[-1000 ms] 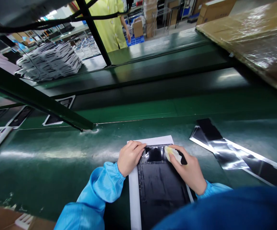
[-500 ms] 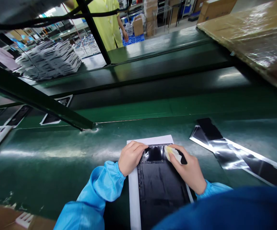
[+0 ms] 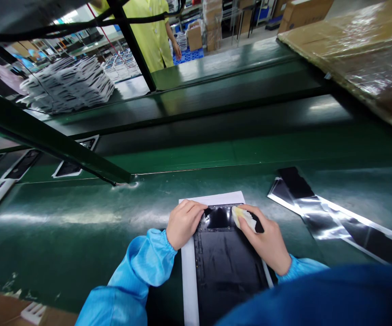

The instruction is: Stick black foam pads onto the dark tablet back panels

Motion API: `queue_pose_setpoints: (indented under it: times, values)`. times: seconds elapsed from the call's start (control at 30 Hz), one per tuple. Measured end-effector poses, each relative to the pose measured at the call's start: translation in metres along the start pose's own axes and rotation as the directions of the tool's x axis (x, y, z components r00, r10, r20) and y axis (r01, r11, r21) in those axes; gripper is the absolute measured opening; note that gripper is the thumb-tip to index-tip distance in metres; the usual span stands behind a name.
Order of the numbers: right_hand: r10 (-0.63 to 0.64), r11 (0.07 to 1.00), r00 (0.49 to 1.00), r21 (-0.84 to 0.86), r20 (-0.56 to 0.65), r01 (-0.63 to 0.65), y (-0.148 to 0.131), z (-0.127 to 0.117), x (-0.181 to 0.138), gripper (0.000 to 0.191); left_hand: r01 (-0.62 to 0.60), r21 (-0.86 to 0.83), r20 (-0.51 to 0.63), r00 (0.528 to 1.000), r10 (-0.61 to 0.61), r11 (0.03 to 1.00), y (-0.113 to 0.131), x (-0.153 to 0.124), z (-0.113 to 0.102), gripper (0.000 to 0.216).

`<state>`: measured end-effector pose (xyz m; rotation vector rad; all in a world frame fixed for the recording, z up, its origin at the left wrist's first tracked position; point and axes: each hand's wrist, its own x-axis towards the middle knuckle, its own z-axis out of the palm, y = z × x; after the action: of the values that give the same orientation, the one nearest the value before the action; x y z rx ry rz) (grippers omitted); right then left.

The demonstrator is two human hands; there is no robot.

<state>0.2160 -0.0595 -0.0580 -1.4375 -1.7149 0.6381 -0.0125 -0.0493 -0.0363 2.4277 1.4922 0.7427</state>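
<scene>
A flat black panel (image 3: 230, 267) with a glossy window near its far end lies on a white sheet (image 3: 189, 280) in front of me. My left hand (image 3: 185, 222) grips the panel's far left corner, its fingers close together. Pinched in my right hand (image 3: 267, 237) is a crumpled white and yellowish cloth (image 3: 245, 218), which touches the panel beside the right end of the glossy window. My body and sleeve cover the panel's near right part.
Dark strips with white edges and clear film (image 3: 321, 215) lie to the right. A green post (image 3: 90, 156) slants across the left, with panels (image 3: 22, 164) on the belt behind it. A film-wrapped carton (image 3: 355, 54) juts in at upper right. A person in yellow (image 3: 150, 38) stands opposite.
The panels on the belt at the left have shifted slightly left. In the background, a person in pink has moved. My hands and the cloth stay almost where they were.
</scene>
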Motion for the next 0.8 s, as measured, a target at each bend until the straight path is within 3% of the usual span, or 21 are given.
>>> queue_pose_setpoints:
  times: [0.17, 0.37, 0.57, 0.8]
  values:
    - [0.009, 1.000, 1.000, 0.005, 0.010, -0.009, -0.001, 0.001, 0.001, 0.019, 0.259, -0.218, 0.069, 0.966, -0.249, 0.941, 0.001, 0.001, -0.005, 0.018]
    - [0.008, 1.000, 1.000, 0.008, 0.012, -0.008, -0.002, 0.000, 0.001, 0.019, 0.486, -0.466, 0.254, 0.874, -0.415, 0.739, 0.003, 0.003, -0.007, 0.019]
    - [0.010, 1.000, 1.000, 0.010, 0.013, -0.010, -0.004, -0.001, 0.002, 0.018, 0.537, -0.487, 0.344, 0.843, -0.414, 0.689, 0.009, 0.003, -0.012, 0.019]
    - [0.008, 1.000, 1.000, 0.014, 0.014, -0.008, -0.003, 0.000, 0.002, 0.018, 0.568, -0.562, 0.343, 0.822, -0.456, 0.602, 0.008, 0.007, -0.013, 0.019]
